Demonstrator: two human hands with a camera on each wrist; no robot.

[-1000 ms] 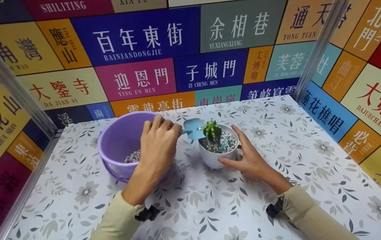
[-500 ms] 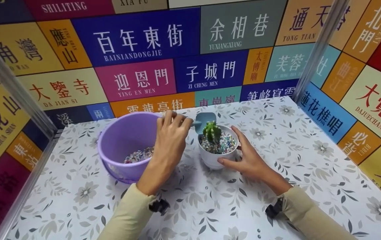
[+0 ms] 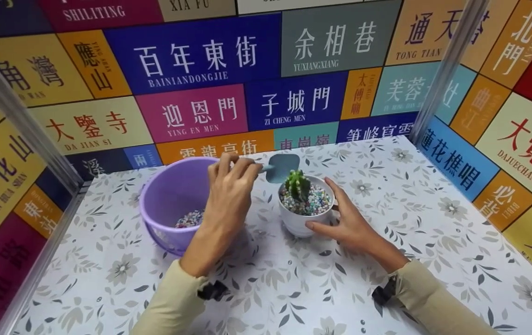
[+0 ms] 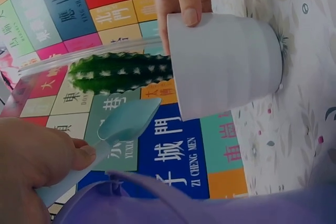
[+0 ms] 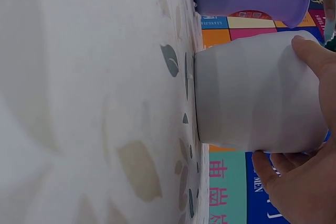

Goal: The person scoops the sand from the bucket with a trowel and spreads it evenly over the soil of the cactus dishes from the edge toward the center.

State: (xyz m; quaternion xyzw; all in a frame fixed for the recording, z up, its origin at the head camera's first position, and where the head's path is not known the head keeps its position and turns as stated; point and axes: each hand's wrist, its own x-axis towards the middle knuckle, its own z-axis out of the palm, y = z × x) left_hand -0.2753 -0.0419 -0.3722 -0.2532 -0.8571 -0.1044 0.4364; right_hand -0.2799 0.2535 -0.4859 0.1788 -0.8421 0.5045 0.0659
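Note:
In the head view my left hand (image 3: 231, 197) grips the handle of a small blue-grey toy shovel (image 3: 283, 168). Its blade is tilted just behind and left of a green cactus (image 3: 297, 187). The left wrist view shows the shovel blade (image 4: 131, 119) near the pot's rim, apart from it. The cactus stands upright in a white pot (image 3: 299, 225) filled with multicoloured pebbles (image 3: 315, 200). My right hand (image 3: 352, 221) holds this pot from its right side, thumb in front; the right wrist view shows fingers round its far side. The pot rests on the table.
A purple bucket (image 3: 154, 209) with more pebbles (image 3: 190, 218) inside stands left of the pot, partly behind my left forearm. Flower-patterned cloth (image 3: 266, 288) covers the table. Panels with coloured lettering (image 3: 191, 51) rise behind and at both sides.
My left hand carried the shovel right and back, tilting its blade beside the cactus, then drew slightly left. Small pebbles seen on the blade earlier no longer show. My right hand stays on the pot.

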